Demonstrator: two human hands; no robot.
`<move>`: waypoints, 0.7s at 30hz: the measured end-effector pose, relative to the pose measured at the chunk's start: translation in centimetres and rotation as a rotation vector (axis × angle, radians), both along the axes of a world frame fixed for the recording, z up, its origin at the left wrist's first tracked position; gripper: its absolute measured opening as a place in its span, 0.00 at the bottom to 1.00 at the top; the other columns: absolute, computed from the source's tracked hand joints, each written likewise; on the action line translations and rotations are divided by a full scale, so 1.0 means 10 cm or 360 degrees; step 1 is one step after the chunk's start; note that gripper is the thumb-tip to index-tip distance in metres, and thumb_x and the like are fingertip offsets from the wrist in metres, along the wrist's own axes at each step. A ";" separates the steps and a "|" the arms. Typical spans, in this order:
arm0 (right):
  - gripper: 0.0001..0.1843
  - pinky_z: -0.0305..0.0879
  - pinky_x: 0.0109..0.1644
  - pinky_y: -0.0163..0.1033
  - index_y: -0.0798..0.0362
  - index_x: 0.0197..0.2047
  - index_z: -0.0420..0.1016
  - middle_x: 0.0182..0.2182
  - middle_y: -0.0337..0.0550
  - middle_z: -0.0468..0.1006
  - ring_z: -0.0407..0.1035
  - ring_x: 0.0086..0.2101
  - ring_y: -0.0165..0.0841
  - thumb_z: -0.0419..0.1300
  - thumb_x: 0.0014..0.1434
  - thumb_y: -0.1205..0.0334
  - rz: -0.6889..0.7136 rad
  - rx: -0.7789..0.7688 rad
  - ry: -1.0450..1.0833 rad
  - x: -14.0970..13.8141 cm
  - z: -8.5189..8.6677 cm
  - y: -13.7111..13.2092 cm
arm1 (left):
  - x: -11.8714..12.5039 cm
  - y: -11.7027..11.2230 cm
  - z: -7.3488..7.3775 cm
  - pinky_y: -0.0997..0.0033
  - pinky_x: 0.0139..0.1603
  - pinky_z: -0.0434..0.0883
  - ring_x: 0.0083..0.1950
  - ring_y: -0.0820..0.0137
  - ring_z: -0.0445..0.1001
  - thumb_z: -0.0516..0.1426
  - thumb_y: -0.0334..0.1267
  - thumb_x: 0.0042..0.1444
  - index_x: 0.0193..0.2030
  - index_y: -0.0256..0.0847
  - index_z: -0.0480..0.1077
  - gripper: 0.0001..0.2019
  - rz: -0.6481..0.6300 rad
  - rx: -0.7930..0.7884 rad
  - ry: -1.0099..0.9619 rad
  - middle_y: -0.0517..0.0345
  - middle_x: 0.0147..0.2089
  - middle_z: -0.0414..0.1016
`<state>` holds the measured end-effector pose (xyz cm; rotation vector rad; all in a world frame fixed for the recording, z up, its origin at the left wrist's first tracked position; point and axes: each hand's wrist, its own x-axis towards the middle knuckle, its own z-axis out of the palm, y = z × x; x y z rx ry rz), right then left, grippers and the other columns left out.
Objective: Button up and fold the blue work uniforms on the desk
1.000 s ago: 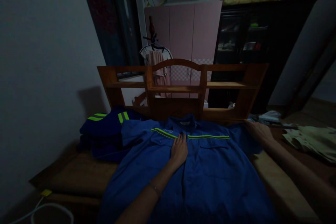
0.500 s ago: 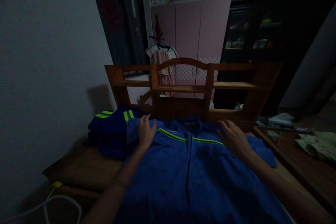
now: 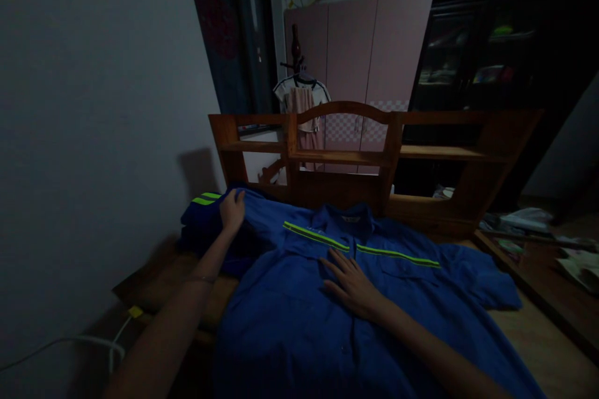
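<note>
A blue work shirt (image 3: 299,299) with yellow-green stripes across the chest lies spread front up, its collar toward the wooden headboard. My left hand (image 3: 233,211) is closed on the end of the shirt's left-side sleeve and holds it raised. Flat on the shirt front, just under the stripe by the button line, rests my right hand (image 3: 349,283) with its fingers spread. Behind the lifted sleeve is a folded pile of dark blue clothing (image 3: 199,224) with bright stripes, partly hidden by my left hand and the sleeve.
The wooden headboard (image 3: 341,159) with open shelves stands at the far end. A white wall (image 3: 93,137) closes off the left side, where a white cable (image 3: 88,339) hangs low. To the right is a wooden ledge (image 3: 538,280) with papers and cloth. Pink wardrobe doors (image 3: 350,56) stand behind.
My left hand has taken hold of the sleeve and lifted it to the left. My right hand has moved from the far shoulder to the middle of the chest. The view has shifted slightly.
</note>
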<state>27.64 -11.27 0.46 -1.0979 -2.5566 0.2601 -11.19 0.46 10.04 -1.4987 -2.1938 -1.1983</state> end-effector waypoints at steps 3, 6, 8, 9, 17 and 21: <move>0.30 0.36 0.69 0.51 0.42 0.69 0.43 0.69 0.39 0.36 0.33 0.67 0.37 0.41 0.66 0.45 0.0059 -0.0021 0.0121 0.04 0.04 -0.07 | -0.10 0.03 0.11 0.63 0.49 0.65 0.51 0.59 0.72 0.39 0.46 0.66 0.52 0.37 0.66 0.21 0.0089 -0.0032 0.0211 0.43 0.49 0.74; 0.29 0.40 0.69 0.49 0.41 0.69 0.44 0.69 0.37 0.38 0.37 0.66 0.36 0.42 0.67 0.47 0.0076 -0.0075 0.0247 0.06 0.09 -0.14 | -0.15 0.01 0.08 0.61 0.44 0.67 0.45 0.56 0.74 0.46 0.46 0.62 0.46 0.37 0.69 0.17 0.0117 -0.0238 0.0373 0.44 0.42 0.75; 0.28 0.44 0.68 0.48 0.41 0.68 0.46 0.68 0.37 0.43 0.42 0.65 0.36 0.43 0.67 0.48 0.0067 -0.0091 0.0345 0.09 0.15 -0.13 | -0.10 -0.03 0.06 0.57 0.45 0.67 0.47 0.53 0.72 0.49 0.45 0.60 0.46 0.36 0.70 0.16 0.0131 -0.0266 0.0389 0.41 0.44 0.74; 0.28 0.47 0.67 0.47 0.42 0.68 0.48 0.67 0.38 0.46 0.45 0.65 0.36 0.43 0.67 0.49 0.0051 -0.0083 0.0400 0.12 0.19 -0.11 | -0.04 -0.06 0.07 0.55 0.48 0.66 0.49 0.52 0.71 0.48 0.45 0.60 0.47 0.36 0.69 0.17 0.0122 -0.0225 0.0439 0.39 0.47 0.73; 0.30 0.52 0.65 0.47 0.48 0.66 0.54 0.65 0.46 0.54 0.53 0.62 0.37 0.44 0.65 0.45 -0.0322 0.0119 0.0362 0.62 0.15 0.43 | 1.23 -0.56 -0.23 0.54 0.67 0.48 0.68 0.59 0.51 0.42 0.49 0.65 0.59 0.41 0.64 0.23 -0.0711 0.0091 0.0869 0.49 0.65 0.59; 0.40 0.40 0.68 0.54 0.53 0.69 0.46 0.67 0.49 0.47 0.40 0.66 0.42 0.44 0.61 0.38 -0.0428 0.0191 -0.0040 0.74 -0.24 0.43 | 1.61 -0.83 -0.90 0.46 0.68 0.44 0.71 0.58 0.45 0.41 0.56 0.63 0.66 0.51 0.54 0.27 -0.1128 -0.0343 0.0875 0.57 0.70 0.51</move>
